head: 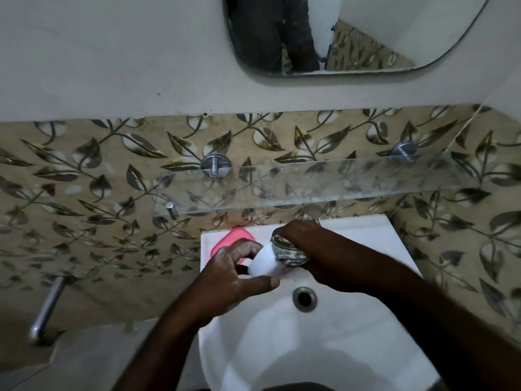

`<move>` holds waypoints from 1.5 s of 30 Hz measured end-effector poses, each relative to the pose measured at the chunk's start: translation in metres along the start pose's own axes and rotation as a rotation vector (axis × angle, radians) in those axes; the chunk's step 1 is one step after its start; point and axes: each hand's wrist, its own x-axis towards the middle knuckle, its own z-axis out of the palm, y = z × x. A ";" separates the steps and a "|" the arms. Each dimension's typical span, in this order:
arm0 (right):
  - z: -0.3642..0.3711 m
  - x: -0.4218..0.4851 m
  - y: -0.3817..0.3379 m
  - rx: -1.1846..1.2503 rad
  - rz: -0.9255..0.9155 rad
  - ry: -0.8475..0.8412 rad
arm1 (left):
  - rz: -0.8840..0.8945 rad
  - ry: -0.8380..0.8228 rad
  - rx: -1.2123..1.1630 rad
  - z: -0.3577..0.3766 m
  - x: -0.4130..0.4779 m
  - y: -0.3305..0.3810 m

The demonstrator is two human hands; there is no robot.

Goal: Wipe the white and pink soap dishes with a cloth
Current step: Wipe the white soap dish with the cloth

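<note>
Left hand (236,270) gripped the white dish (266,262) tilted over the sink (366,235) so the right hand (301,235), clenching the cloth (287,251), could rub its end; pink dish (234,239) waited just behind that grip

The soap dish (266,263) in my left hand (234,273) is plain white. The cloth (287,249) in my right hand (303,239) is mottled grey and dark, with pale patches. The other soap dish (232,239) on the basin ledge is pink. The washbasin (352,328) is white, its overflow ring (304,299) silvery. The wall tiles (98,176) are beige with a dark leaf-and-vine pattern, and the wall (112,57) above them is plain off-white.
</note>
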 end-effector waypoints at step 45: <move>0.061 0.009 -0.062 -0.263 0.156 0.358 | 0.341 0.244 0.257 0.031 0.001 -0.008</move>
